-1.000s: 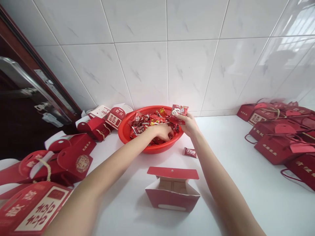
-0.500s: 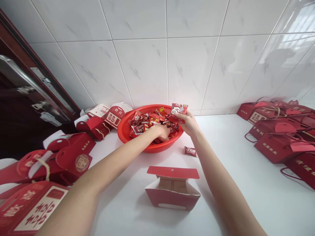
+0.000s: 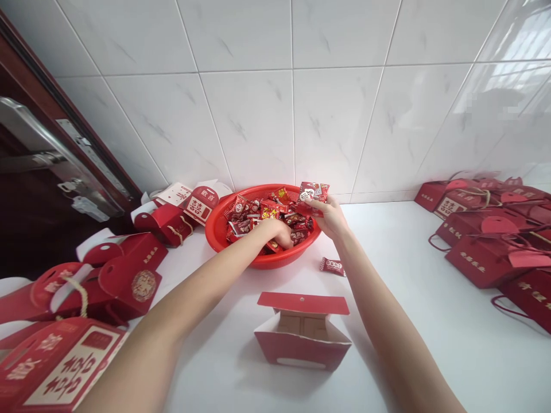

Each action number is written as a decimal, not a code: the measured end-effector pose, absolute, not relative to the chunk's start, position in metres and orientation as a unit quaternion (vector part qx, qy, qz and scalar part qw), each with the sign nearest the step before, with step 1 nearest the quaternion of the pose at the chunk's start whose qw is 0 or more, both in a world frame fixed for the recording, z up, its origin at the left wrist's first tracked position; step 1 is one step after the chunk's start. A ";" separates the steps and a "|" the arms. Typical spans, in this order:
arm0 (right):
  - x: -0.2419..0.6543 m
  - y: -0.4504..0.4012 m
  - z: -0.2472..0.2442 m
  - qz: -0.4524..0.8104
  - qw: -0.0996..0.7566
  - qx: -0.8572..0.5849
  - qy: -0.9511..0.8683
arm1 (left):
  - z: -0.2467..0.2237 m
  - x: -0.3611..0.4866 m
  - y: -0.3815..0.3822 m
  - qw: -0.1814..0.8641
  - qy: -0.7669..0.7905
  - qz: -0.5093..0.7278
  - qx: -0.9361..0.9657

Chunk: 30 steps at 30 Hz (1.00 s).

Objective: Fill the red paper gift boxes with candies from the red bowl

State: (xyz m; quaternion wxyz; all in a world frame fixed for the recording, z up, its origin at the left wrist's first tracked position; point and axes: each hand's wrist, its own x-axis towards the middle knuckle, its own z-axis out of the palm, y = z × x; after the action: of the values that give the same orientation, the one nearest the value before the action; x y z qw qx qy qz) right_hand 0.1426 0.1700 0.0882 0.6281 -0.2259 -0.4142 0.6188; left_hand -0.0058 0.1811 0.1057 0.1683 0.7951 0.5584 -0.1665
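Red basket: we saw the red basket (image 3: 275, 263) on the white table (image 3: 396, 246); we took its middle as the clock's centre, with 12 o'clock at the tiled wall (image 3: 336, 126).
Wrapped sweets: we had the wrapped sweets (image 3: 241, 227) piled inside it, mostly in red wrappers.
Left hand: we had our left hand (image 3: 282, 234) down among the sweets, toward 4 o'clock inside the rim; its fingertips were hidden, so we could not tell what they gripped.
Right hand: we held our right hand (image 3: 326, 213) at 3 o'clock, by the rim, thumb and fingers pinching a red-and-white packet (image 3: 314, 192).
Loose sweet: we saw the loose sweet (image 3: 333, 266) on the table at 4 o'clock, outside the basket and near our right forearm.
Open box: we had the open box (image 3: 303, 351) near 5 o'clock, between our forearms, its mouth agape, its pale inside showing and its red flap on the 12 o'clock side.
Box groups: we had red gift boxes (image 3: 133, 275) from 8 to 9 o'clock, some with rope handles, and more red boxes (image 3: 486, 258) from 3 to 4 o'clock.
Door: we saw a dark door (image 3: 26, 212) with a metal handle beyond 9 o'clock.
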 end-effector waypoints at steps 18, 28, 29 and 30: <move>0.142 0.168 0.089 0.616 0.625 -0.240 -0.414 | 0.116 -0.044 0.201 0.329 0.537 0.160 0.760; 0.141 0.168 0.090 0.619 0.630 -0.233 -0.407 | 0.119 -0.039 0.199 0.349 0.546 0.269 0.712; 0.140 0.168 0.090 0.618 0.631 -0.231 -0.408 | 0.119 -0.038 0.200 0.348 0.534 0.303 0.708; 0.140 0.168 0.090 0.617 0.631 -0.229 -0.410 | 0.119 -0.038 0.201 0.350 0.519 0.340 0.702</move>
State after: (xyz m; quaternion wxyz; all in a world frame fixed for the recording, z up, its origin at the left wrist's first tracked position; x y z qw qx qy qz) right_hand 0.1401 0.1678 0.0901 0.6313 -0.2291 -0.4098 0.6173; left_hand -0.0375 0.2015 0.1187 0.3498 0.7016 0.5193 0.3401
